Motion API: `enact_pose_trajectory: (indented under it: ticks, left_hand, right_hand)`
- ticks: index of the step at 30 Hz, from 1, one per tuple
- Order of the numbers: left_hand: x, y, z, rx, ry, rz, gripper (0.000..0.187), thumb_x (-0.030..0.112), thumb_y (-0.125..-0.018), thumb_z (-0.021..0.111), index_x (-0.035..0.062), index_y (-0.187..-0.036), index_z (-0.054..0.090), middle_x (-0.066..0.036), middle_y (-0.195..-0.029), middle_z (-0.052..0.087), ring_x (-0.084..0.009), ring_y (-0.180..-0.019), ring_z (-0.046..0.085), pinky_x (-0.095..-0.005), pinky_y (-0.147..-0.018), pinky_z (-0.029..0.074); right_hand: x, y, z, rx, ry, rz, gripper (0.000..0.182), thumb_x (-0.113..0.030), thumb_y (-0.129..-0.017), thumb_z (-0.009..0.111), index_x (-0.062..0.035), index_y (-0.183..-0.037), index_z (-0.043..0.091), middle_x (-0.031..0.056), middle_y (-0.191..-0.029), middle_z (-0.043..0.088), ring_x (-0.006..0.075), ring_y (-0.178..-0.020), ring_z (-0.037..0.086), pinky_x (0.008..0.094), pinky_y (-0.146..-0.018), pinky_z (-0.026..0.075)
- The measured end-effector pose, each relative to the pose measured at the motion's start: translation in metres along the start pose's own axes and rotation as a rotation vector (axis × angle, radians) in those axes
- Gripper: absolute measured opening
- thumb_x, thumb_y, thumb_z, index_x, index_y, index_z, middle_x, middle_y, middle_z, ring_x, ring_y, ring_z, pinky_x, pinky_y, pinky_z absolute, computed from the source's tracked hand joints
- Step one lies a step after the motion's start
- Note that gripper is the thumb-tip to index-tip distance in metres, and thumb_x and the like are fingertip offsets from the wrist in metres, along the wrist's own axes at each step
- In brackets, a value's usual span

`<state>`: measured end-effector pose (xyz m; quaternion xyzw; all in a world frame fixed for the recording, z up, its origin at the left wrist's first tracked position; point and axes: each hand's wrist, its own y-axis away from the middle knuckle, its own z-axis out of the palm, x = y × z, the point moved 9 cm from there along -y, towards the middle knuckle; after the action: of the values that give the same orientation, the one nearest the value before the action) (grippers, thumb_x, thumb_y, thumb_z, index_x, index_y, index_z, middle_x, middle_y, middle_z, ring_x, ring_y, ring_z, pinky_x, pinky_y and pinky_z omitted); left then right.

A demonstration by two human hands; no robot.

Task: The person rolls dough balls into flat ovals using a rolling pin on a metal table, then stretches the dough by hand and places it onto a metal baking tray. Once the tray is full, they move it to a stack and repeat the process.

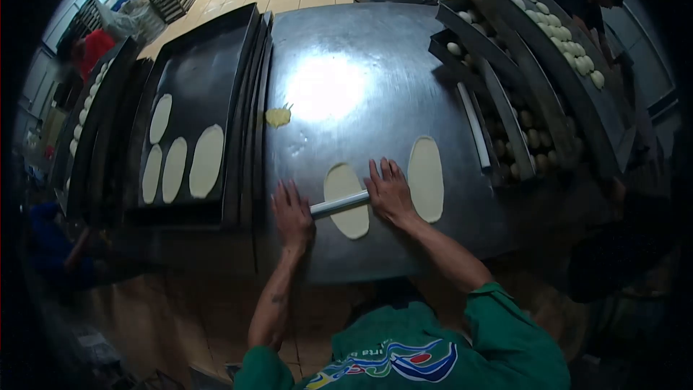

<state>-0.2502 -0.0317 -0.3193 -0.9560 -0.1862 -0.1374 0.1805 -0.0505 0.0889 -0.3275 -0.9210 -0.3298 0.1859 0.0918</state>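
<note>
A metal rolling pin (339, 204) lies slightly tilted across the middle of an oval of flat dough (347, 225) on the metal table. My left hand (293, 215) rests over the pin's left end, its fingers stretched forward. Over the right end is my right hand (391, 192), palm down with the fingers apart. The palms hide both ends of the pin. Just right of my right hand, a second long dough oval (426, 180) lies flat.
At the left, a dark tray (198, 65) holds several dough ovals. A yellow lump (278, 116) and a second rod (473, 126) lie on the table (375, 43). Trays with dough balls (570, 47) stand at the right. People are at both sides.
</note>
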Motion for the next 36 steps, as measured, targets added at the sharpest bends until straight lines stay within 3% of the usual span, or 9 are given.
enact_pose_trajectory:
  ticks: [6, 11, 16, 19, 24, 26, 27, 33, 36]
  left_hand:
    - [-0.045, -0.159, 0.046, 0.264, 0.267, -0.143, 0.032, 0.015, -0.092, 0.057, -0.0049, -0.115, 0.044, -0.026, -0.113, 0.046, -0.0398, -0.104, 0.047, -0.0488, -0.093, 0.037]
    - [-0.078, -0.137, 0.060, 0.333, 0.861, -0.497, 0.032, 0.009, -0.091, 0.057, -0.0069, -0.116, 0.044, -0.024, -0.109, 0.049, -0.0330, -0.103, 0.049, -0.0434, -0.091, 0.040]
    - [0.000, -0.009, 0.041, -0.103, -0.117, -0.015, 0.062, 0.026, -0.096, 0.047, -0.0040, -0.146, 0.025, -0.022, -0.146, 0.036, -0.0320, -0.138, 0.032, -0.0495, -0.116, 0.014]
    - [0.037, 0.086, 0.015, -0.312, -0.054, 0.054, 0.065, 0.033, -0.096, 0.043, -0.0030, -0.147, 0.024, -0.017, -0.154, 0.025, -0.0294, -0.145, 0.019, -0.0538, -0.116, 0.003]
    - [0.072, 0.162, -0.011, -0.291, -0.002, 0.097, 0.064, 0.031, -0.095, 0.047, -0.0023, -0.146, 0.027, -0.017, -0.156, 0.019, -0.0287, -0.146, 0.015, -0.0540, -0.116, 0.004]
    - [0.070, 0.151, -0.021, -0.210, 0.125, 0.080, 0.064, 0.029, -0.094, 0.049, 0.0023, -0.148, 0.027, -0.016, -0.157, 0.019, -0.0308, -0.146, 0.014, -0.0539, -0.116, 0.004]
    - [0.073, 0.146, -0.032, -0.178, 0.169, 0.109, 0.061, 0.029, -0.094, 0.051, 0.0064, -0.147, 0.032, -0.016, -0.157, 0.020, -0.0343, -0.145, 0.016, -0.0542, -0.116, 0.007]
    - [0.028, 0.122, -0.011, -0.209, 0.169, 0.056, 0.052, 0.032, -0.096, 0.049, 0.0022, -0.138, 0.046, -0.018, -0.155, 0.021, -0.0365, -0.144, 0.018, -0.0544, -0.115, 0.011]
    - [-0.020, 0.095, -0.009, -0.145, 0.065, -0.061, 0.050, 0.032, -0.095, 0.051, -0.0001, -0.133, 0.050, -0.021, -0.152, 0.027, -0.0362, -0.141, 0.024, -0.0527, -0.113, 0.018]
  right_hand:
    - [0.058, -0.143, 0.027, 0.068, -0.028, 0.284, 0.049, -0.034, -0.099, 0.039, 0.0069, -0.122, 0.052, 0.0279, -0.122, 0.051, 0.0423, -0.119, 0.043, 0.0471, -0.105, 0.034]
    - [0.069, -0.156, 0.048, 0.023, -0.161, 0.260, 0.057, -0.037, -0.100, 0.038, 0.0154, -0.118, 0.048, 0.0342, -0.127, 0.042, 0.0441, -0.123, 0.039, 0.0481, -0.107, 0.031]
    - [0.009, -0.029, 0.024, -0.057, 0.047, 0.031, 0.058, -0.036, -0.096, 0.045, 0.0123, -0.128, 0.043, 0.0304, -0.140, 0.037, 0.0441, -0.132, 0.032, 0.0493, -0.111, 0.027]
    - [-0.010, 0.063, 0.003, -0.131, 0.021, -0.050, 0.059, -0.035, -0.093, 0.048, 0.0082, -0.133, 0.042, 0.0265, -0.142, 0.038, 0.0417, -0.135, 0.032, 0.0501, -0.112, 0.025]
    - [-0.017, 0.125, -0.048, 0.017, 0.022, -0.159, 0.051, -0.025, -0.088, 0.056, 0.0039, -0.129, 0.047, 0.0235, -0.131, 0.050, 0.0396, -0.127, 0.043, 0.0483, -0.106, 0.035]
    - [-0.012, 0.119, -0.041, -0.265, -0.066, -0.108, 0.043, -0.014, -0.080, 0.061, 0.0022, -0.119, 0.052, 0.0212, -0.116, 0.055, 0.0395, -0.111, 0.053, 0.0462, -0.095, 0.045]
    - [-0.022, 0.123, -0.046, -0.145, -0.054, -0.160, 0.039, -0.007, -0.074, 0.062, 0.0014, -0.111, 0.053, 0.0192, -0.104, 0.056, 0.0381, -0.096, 0.056, 0.0464, -0.084, 0.049]
    - [-0.158, 0.172, -0.036, -0.175, -0.475, -0.232, 0.039, -0.012, -0.080, 0.062, 0.0041, -0.115, 0.052, 0.0241, -0.106, 0.055, 0.0406, -0.097, 0.057, 0.0473, -0.084, 0.048]
    - [-0.133, 0.176, -0.074, 0.100, -0.407, -0.283, 0.033, -0.016, -0.079, 0.066, 0.0014, -0.106, 0.058, 0.0184, -0.099, 0.060, 0.0363, -0.096, 0.059, 0.0465, -0.083, 0.046]
